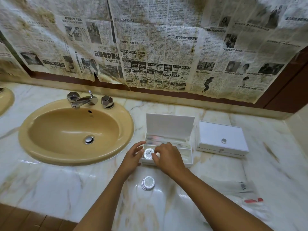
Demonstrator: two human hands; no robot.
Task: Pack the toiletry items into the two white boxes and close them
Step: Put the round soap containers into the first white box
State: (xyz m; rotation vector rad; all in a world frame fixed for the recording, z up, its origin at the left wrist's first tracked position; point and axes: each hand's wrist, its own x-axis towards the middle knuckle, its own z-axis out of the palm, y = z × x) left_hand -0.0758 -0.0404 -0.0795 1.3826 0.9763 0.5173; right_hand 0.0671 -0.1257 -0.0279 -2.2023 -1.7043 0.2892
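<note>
An open white box [187, 160] stands on the marble counter with its lid [170, 125] raised at the back. Clear-wrapped items [166, 140] lie in its rear part. At the box's left end sits a round silver-wrapped item [148, 153]. My right hand [166, 155] pinches this item from the right, and my left hand [133, 157] touches the box's left end with straight fingers. A second round silver-wrapped item [148, 182] lies on the counter in front of the box. The second white box [220, 139] sits shut to the right, with a small silver knob on its lid.
A beige sink [76, 130] with a chrome tap [85, 100] lies left of the boxes. A clear plastic bag [241, 190] with a red piece lies at the right front of the marble counter [50, 180]. Stained newspaper [150, 47] covers the wall behind.
</note>
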